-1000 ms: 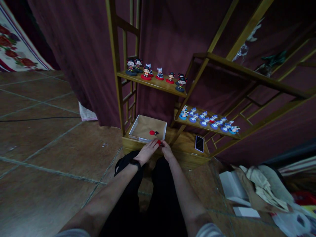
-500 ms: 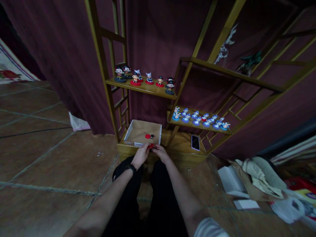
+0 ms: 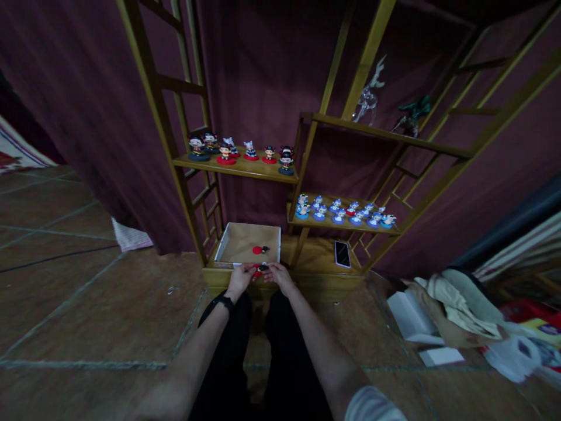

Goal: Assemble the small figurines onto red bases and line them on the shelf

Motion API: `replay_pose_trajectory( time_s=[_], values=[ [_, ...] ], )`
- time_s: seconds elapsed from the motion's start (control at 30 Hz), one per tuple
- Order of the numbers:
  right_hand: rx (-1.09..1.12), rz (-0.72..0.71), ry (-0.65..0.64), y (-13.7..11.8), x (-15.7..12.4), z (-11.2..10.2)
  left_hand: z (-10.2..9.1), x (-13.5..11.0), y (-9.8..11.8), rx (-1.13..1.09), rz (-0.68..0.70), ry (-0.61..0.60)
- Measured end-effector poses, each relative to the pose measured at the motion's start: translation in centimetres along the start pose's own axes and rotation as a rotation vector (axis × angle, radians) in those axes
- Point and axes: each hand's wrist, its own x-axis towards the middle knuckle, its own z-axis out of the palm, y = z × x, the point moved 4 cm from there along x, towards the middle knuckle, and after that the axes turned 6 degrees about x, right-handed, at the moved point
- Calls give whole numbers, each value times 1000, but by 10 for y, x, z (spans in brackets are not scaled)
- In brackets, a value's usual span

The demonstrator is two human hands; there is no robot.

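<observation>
1. A small, black-headed figurine on a round red base [image 3: 260, 269] is hanging between the person's hands, just in front of the box's near wall.
2. Its long axis is seeming to run roughly sideways, the red base lying toward the left hand and the dark head toward the right; its facing is staying too small to tell.
3. The left hand [image 3: 240, 280] is closing its grip on the base side, fingers nearly together; the right hand [image 3: 280, 277] is pinching the head side, its fingertips just parted by the figurine.
4. A second red-based, dark-topped figurine [image 3: 260, 250] is lying on its side in the shallow, white-rimmed cardboard box [image 3: 236, 242], its head pointing right.
5. As for progress, several black-haired and grey figurines [image 3: 250, 151] are already standing upright on the upper wooden shelf [image 3: 245, 169]; by judgement, the held piece and the boxed one are remaining unplaced.
6. Farther right, two rows of blue-purple figurines [image 3: 338, 215] are standing on another shelf, and a dark-screened phone [image 3: 342, 254] is lying below them.
</observation>
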Motion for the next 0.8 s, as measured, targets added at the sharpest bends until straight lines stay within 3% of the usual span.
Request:
replay_pose_trajectory(
  time_s=[0.3, 0.53, 0.8],
  values=[
    [-269, -131, -8, 5, 2, 1, 4, -5, 4, 20, -44, -67],
    [-252, -144, 35, 9, 6, -4, 13, -9, 8, -53, -98, -231],
    [-145, -121, 35, 15, 11, -5, 14, -6, 7, -74, -105, -155]
  ],
)
